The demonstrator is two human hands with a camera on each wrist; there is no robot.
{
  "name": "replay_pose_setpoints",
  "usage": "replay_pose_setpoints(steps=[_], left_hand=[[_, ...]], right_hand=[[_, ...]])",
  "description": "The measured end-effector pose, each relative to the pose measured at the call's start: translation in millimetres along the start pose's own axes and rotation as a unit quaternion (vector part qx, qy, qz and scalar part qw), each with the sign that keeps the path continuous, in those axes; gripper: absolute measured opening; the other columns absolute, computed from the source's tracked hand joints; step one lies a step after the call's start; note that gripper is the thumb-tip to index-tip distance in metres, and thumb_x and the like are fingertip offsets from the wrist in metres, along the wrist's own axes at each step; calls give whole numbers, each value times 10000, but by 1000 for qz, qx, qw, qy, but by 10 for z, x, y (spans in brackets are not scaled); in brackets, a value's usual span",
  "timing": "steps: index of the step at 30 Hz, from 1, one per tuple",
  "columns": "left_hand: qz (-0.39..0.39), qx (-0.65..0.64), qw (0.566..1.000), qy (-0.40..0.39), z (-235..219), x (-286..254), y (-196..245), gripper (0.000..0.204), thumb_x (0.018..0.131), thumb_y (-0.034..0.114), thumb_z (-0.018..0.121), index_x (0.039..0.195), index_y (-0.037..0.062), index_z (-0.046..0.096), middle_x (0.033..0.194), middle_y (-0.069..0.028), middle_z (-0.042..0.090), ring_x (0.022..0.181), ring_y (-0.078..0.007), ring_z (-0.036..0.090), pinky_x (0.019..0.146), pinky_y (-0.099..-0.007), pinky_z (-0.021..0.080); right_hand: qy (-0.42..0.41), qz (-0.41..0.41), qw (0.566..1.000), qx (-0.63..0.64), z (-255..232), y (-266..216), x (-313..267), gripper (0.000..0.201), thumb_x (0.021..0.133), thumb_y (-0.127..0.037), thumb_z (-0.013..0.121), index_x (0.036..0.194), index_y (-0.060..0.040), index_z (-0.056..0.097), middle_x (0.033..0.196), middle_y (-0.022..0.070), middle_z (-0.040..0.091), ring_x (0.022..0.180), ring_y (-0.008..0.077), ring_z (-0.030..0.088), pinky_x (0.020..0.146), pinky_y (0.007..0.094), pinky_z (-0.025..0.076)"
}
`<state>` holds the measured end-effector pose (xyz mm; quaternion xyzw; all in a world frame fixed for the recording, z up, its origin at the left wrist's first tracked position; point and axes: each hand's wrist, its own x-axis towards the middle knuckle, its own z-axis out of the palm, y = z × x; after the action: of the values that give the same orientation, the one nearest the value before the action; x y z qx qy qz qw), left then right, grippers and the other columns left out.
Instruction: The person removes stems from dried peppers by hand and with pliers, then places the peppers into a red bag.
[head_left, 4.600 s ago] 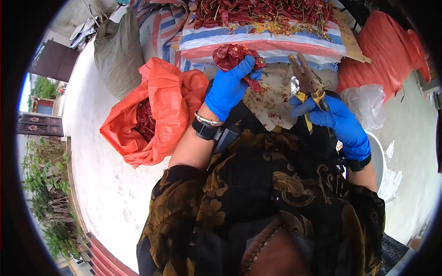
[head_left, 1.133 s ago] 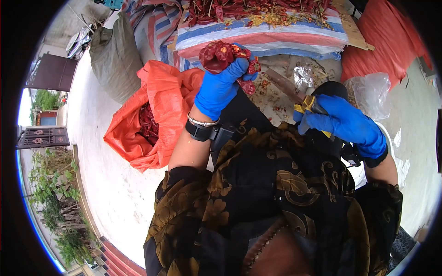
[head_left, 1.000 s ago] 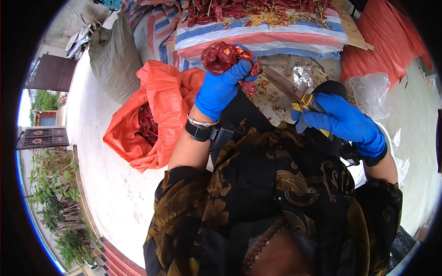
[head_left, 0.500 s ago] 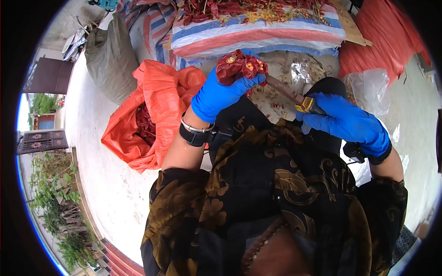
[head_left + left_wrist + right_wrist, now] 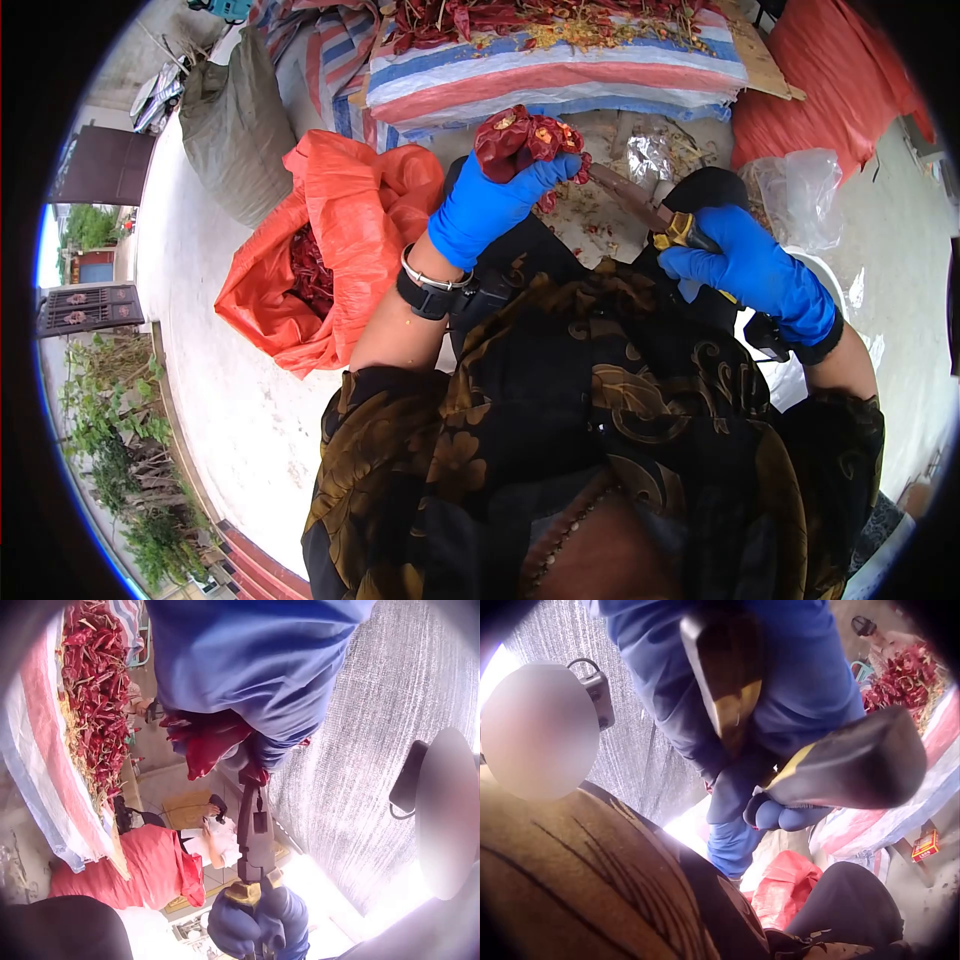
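Note:
In the head view the left hand, in a blue glove, grips a bunch of dried red chilies with cut ends facing up. The blue-gloved right hand holds scissors or shears by yellow and black handles, blades pointing left at the bunch. In the left wrist view the blades reach a chili under the left hand, and the right hand is round the handles. The right wrist view shows the handles spread apart at the right hand.
An open orange-red sack with chilies inside stands at the left, a grey-green sack behind it. Chilies are heaped on a striped sheet at the front. A red sack and clear plastic bag lie at the right.
Over the last seconds the shears have swung from pointing up to pointing left at the bunch. The left hand has turned the chilies and shifted slightly right since about one second ago.

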<state>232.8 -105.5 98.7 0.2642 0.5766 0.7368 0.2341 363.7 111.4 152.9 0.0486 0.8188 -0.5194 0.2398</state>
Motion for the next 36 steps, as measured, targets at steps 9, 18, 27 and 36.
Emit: replay_pose_setpoints(steps=[9, 18, 27, 36], left_hand=[[81, -108, 989, 57, -430, 131, -45, 219, 849, 199, 587, 990, 50, 510, 790, -30, 527, 612, -97, 405, 579, -262, 355], [70, -230, 971, -6, -145, 97, -76, 211, 844, 183, 600, 963, 24, 529, 750, -25, 533, 599, -114, 445, 555, -275, 391], [40, -43, 997, 47, -162, -42, 50, 220, 795, 83, 642, 981, 11, 549, 848, -42, 583, 800, -131, 566, 687, -265, 467], [143, 195, 970, -14, -199, -63, 2, 251, 794, 71, 636, 1016, 15, 534, 984, -47, 567, 883, -126, 547, 795, -272, 446]], right_hand=[[62, 30, 996, 51, -203, 116, -223, 264, 825, -226, 619, 843, 35, 586, 675, 77, 622, 598, 130, 588, 589, 250, 443], [-15, -103, 994, 26, -126, 1, -16, 286, 852, -272, 580, 874, 13, 591, 761, 83, 644, 708, 140, 596, 650, 259, 447], [-77, -127, 980, -133, -66, -155, 146, 296, 876, -200, 531, 1071, 22, 526, 864, 98, 640, 815, 179, 604, 747, 283, 454], [-18, -111, 990, -87, 8, -70, 174, 230, 851, -208, 564, 882, 20, 564, 725, 113, 625, 683, 220, 599, 637, 300, 442]])
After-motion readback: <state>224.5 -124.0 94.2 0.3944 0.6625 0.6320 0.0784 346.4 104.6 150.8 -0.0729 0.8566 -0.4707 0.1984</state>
